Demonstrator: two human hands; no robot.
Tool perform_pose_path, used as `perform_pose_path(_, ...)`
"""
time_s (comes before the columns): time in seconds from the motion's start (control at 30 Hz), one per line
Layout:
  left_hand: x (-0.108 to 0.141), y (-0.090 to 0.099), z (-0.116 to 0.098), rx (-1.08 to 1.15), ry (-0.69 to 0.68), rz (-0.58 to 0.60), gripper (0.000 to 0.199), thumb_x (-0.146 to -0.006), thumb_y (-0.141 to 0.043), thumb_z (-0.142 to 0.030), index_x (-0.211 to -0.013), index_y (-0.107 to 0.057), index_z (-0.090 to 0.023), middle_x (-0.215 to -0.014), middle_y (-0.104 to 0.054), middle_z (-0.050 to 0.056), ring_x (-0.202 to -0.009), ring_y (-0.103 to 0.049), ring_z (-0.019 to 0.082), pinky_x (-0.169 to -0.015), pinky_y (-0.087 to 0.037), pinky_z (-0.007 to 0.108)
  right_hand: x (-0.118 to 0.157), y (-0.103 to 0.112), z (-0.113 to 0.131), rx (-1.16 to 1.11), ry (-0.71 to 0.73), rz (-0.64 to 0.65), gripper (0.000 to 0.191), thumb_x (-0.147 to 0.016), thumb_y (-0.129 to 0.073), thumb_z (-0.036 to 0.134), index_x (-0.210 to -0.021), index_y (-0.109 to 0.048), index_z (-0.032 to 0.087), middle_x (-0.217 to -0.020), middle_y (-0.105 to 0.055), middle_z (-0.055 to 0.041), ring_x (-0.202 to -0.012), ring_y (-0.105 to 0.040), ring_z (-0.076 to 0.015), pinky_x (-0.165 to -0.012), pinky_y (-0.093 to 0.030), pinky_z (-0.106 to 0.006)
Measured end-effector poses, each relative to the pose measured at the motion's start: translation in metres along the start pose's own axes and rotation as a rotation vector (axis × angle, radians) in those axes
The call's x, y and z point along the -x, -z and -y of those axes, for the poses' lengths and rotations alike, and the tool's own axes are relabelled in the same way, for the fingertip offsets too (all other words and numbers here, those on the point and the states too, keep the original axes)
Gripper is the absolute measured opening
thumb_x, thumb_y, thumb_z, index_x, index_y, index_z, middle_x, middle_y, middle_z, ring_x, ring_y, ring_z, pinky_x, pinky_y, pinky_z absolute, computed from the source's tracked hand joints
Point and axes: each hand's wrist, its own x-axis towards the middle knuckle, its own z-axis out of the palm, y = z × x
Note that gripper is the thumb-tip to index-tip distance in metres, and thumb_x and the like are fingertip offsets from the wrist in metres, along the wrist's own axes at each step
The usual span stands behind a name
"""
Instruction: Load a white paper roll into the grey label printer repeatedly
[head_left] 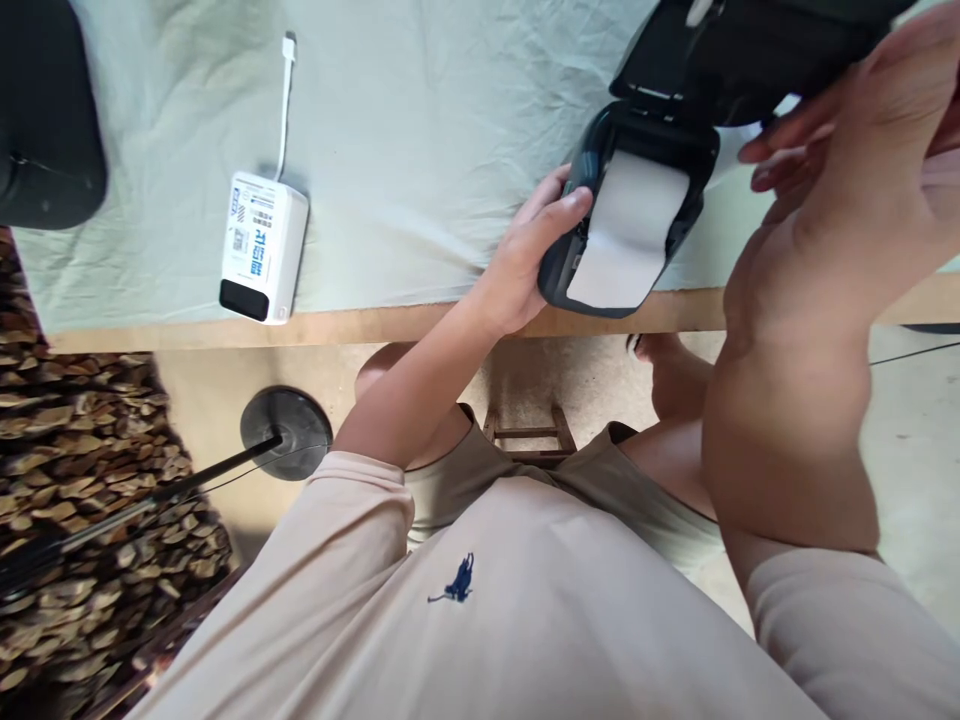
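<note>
A black portable printer (559, 265) sits tilted near the table's front edge with its lid (675, 60) flipped up and back. Inside its bay a roll of white paper (634, 215) shows, its loose end hanging over the front. My left hand (525, 245) grips the printer's left side, thumb on the rim and fingers underneath. My right hand (840, 130) is beside the raised lid at the upper right, fingers loosely apart and pointing left; part of it lies outside the view, and I see nothing held in it.
A white power bank (259, 250) with a short white cable (285, 110) lies on the pale green cloth (405, 130) to the left. A black object (49, 110) stands at the far left. Below the wooden table edge (337, 325) are a round stand base (289, 430) and stacked firewood (82, 480).
</note>
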Motion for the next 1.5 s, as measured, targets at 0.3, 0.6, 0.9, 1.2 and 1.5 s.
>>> perform_pose_path(0.3, 0.001, 0.001, -0.001, 0.033, 0.073, -0.058, 0.012, -0.075, -0.044, -0.025, -0.085, -0.051, -0.026, -0.076, -0.056, -0.003, -0.078, -0.054, 0.011, -0.071, -0.041, 0.021, 0.002, 0.018, -0.002, 0.469, 0.192, 0.522, 0.023, -0.069, -0.041, 0.032, -0.088, -0.050, 0.022, -0.086, -0.052, 0.0059, -0.070, -0.043, -0.0015, -0.062, -0.038, -0.020)
perform_pose_path(0.6, 0.001, -0.001, -0.001, 0.031, 0.002, -0.020, 0.009, -0.074, -0.044, -0.021, -0.080, -0.051, -0.024, -0.069, -0.050, -0.003, -0.060, -0.047, 0.004, -0.057, -0.038, 0.017, 0.001, 0.021, -0.003, 0.701, 0.205, 0.561, 0.031, -0.068, -0.042, 0.041, -0.097, -0.044, 0.031, -0.092, -0.051, 0.0085, -0.078, -0.047, -0.0077, -0.078, -0.042, -0.029)
perform_pose_path(0.9, 0.002, -0.003, 0.003, -0.064, -0.006, -0.066, 0.013, -0.075, -0.044, -0.019, -0.086, -0.051, -0.023, -0.073, -0.049, -0.005, -0.067, -0.049, 0.003, -0.064, -0.037, 0.015, -0.001, 0.023, -0.001, 0.861, 0.138, 0.732, 0.038, -0.067, -0.038, 0.048, -0.105, -0.036, 0.039, -0.091, -0.052, 0.0081, -0.075, -0.049, -0.0105, -0.073, -0.042, -0.033)
perform_pose_path(1.2, 0.003, -0.002, 0.003, -0.056, -0.009, 0.006, 0.013, -0.076, -0.041, -0.024, -0.087, -0.049, -0.023, -0.074, -0.050, -0.003, -0.065, -0.048, 0.004, -0.060, -0.039, 0.015, 0.008, 0.023, 0.004, 0.483, 0.053, 0.568, 0.035, -0.063, -0.049, 0.036, -0.097, -0.043, 0.030, -0.091, -0.051, 0.0055, -0.057, -0.040, -0.0018, -0.049, -0.031, -0.021)
perform_pose_path(1.5, -0.001, 0.008, 0.002, 0.074, -0.014, 0.072, 0.025, -0.078, -0.035, -0.035, -0.091, -0.049, -0.019, -0.065, -0.055, -0.001, -0.075, -0.055, 0.012, -0.072, -0.043, 0.024, -0.001, 0.026, -0.032, -0.174, -0.247, 0.401, 0.035, -0.072, -0.021, 0.037, -0.103, -0.030, 0.025, -0.097, -0.042, -0.0037, -0.050, -0.034, -0.0010, -0.038, -0.024, -0.020)
